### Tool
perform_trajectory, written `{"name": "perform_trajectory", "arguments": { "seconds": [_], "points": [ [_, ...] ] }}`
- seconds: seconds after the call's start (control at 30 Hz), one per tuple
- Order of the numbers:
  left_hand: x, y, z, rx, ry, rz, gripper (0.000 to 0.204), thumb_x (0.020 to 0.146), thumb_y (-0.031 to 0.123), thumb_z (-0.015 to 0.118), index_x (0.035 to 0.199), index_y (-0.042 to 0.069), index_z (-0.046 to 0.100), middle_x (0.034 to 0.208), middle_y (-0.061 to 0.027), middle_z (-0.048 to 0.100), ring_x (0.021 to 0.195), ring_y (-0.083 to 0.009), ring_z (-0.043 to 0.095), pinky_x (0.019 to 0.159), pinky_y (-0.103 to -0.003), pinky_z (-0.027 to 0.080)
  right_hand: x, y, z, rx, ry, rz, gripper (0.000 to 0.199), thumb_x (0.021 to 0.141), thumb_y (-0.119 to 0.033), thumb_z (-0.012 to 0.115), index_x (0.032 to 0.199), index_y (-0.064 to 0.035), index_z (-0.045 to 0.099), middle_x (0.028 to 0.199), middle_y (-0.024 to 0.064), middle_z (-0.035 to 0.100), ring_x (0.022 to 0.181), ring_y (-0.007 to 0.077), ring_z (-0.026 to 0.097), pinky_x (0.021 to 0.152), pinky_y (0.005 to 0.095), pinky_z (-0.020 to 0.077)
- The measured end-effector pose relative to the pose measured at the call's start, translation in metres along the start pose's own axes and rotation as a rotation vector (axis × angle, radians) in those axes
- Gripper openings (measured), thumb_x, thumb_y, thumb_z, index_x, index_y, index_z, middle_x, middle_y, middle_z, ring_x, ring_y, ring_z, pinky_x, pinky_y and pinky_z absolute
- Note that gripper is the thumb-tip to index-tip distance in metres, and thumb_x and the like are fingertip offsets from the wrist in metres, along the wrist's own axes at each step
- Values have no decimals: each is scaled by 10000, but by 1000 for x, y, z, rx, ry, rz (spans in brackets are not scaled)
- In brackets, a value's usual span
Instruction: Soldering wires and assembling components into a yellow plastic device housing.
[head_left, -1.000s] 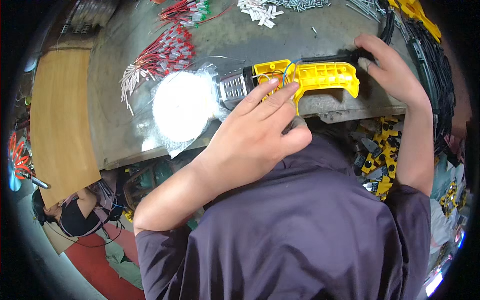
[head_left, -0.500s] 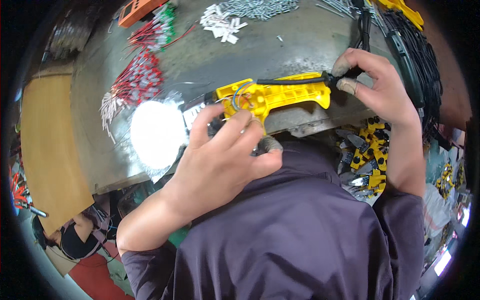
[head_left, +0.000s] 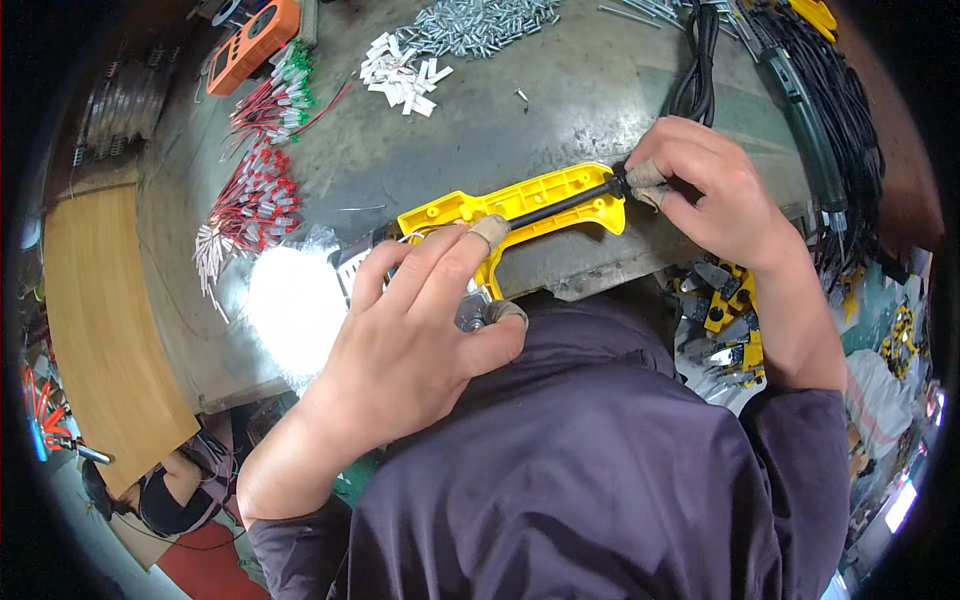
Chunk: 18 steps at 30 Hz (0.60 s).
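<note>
A yellow plastic tool housing half (head_left: pixel 560 188) lies open side up at the table's near edge, its ribs and screw posts showing. Along its handle runs a black power cord (head_left: pixel 560 207). My left hand (head_left: pixel 400 320) grips the wide end of the housing, thumb on the near side and fingers over the top, one fingertip at the cord. Coloured wires inside are mostly hidden beneath those fingers. At the handle's tip my right hand (head_left: pixel 710 190) pinches the cord between thumb and fingers. Coverings are on some fingertips of both hands.
Red-capped (head_left: pixel 262 185) and green-capped wired parts (head_left: pixel 290 85) lie left, near an orange meter (head_left: pixel 255 45). White strips (head_left: pixel 400 75) and a screw pile (head_left: pixel 480 25) lie far off. Black cords (head_left: pixel 840 130) line the right; yellow-black parts (head_left: pixel 725 310) sit below. A bright lamp glares left.
The cord has moved from the handle's far edge down into its channel. My right hand has come left with it, and my left fingers now cover the coloured wires.
</note>
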<state>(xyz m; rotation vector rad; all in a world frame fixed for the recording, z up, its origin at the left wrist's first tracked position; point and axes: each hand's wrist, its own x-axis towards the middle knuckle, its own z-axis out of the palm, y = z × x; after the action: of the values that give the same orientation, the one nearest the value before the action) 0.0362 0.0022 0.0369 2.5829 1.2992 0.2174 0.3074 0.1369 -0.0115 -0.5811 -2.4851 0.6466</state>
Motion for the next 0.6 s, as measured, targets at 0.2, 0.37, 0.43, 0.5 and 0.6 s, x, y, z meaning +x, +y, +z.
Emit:
{"name": "perform_trajectory", "arguments": {
  "seconds": [0.2, 0.37, 0.43, 0.5, 0.6],
  "points": [
    [-3, -1, 4, 36, -7, 6, 250, 636, 130, 707, 859, 203, 620, 1323, -182, 479, 1157, -336, 501, 849, -433, 401, 8, -6, -7, 12, -103, 115, 202, 641, 95, 563, 827, 22, 537, 866, 145, 601, 819, 318, 590, 718, 367, 473],
    [-4, 2, 6, -34, 9, -27, 255, 644, 127, 701, 874, 198, 619, 1319, -195, 477, 1152, -355, 497, 856, -439, 411, 21, -29, 5, 157, -122, 273, 346, 766, -69, 607, 1093, 18, 535, 971, 183, 604, 910, 359, 592, 809, 389, 477],
    [-4, 3, 6, -51, 15, -32, 240, 656, 127, 695, 877, 186, 623, 1296, -203, 485, 1144, -366, 494, 865, -447, 411, 33, -34, 19, 102, -155, 190, 289, 802, -115, 586, 1059, 10, 545, 971, 182, 615, 925, 372, 593, 796, 435, 473],
    [-3, 4, 4, -56, 6, -40, 236, 661, 130, 693, 881, 184, 627, 1287, -202, 487, 1145, -366, 491, 868, -444, 407, 48, -40, 28, 68, -244, 163, 255, 830, -141, 555, 1035, 8, 581, 975, 211, 636, 952, 389, 599, 805, 484, 464],
    [-2, 1, 9, -67, 17, -49, 227, 676, 133, 691, 891, 181, 634, 1263, -193, 495, 1140, -362, 487, 877, -441, 398, 71, -40, 26, 37, -548, 281, 291, 835, -101, 573, 1106, 6, 564, 973, 205, 632, 973, 383, 581, 820, 452, 460]
  ]
}}
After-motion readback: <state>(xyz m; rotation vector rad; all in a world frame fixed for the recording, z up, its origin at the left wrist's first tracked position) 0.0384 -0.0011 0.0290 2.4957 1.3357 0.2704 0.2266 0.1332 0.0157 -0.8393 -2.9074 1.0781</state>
